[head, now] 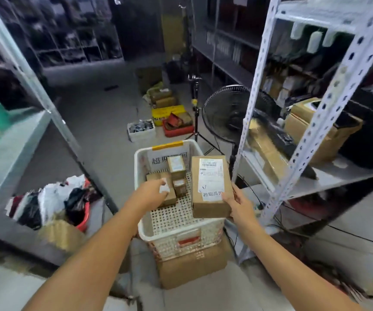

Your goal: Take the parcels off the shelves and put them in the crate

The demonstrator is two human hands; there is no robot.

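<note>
My right hand (pixel 237 204) clamps the lower right edge of a labelled box (pixel 210 187) over the crate (pixel 140 162) at centre frame. My left hand (pixel 154 190) reaches in at a small white packet (pixel 164 188), its grip too blurred to tell. The cardboard looks stiff and light, best held across its long edges, I judge; the shelf (pixel 349 172) at right holds more.

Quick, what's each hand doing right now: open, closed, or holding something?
Left hand: at a small parcel in the crate; grip too blurred to tell.
Right hand: holding a labelled cardboard parcel.
</note>
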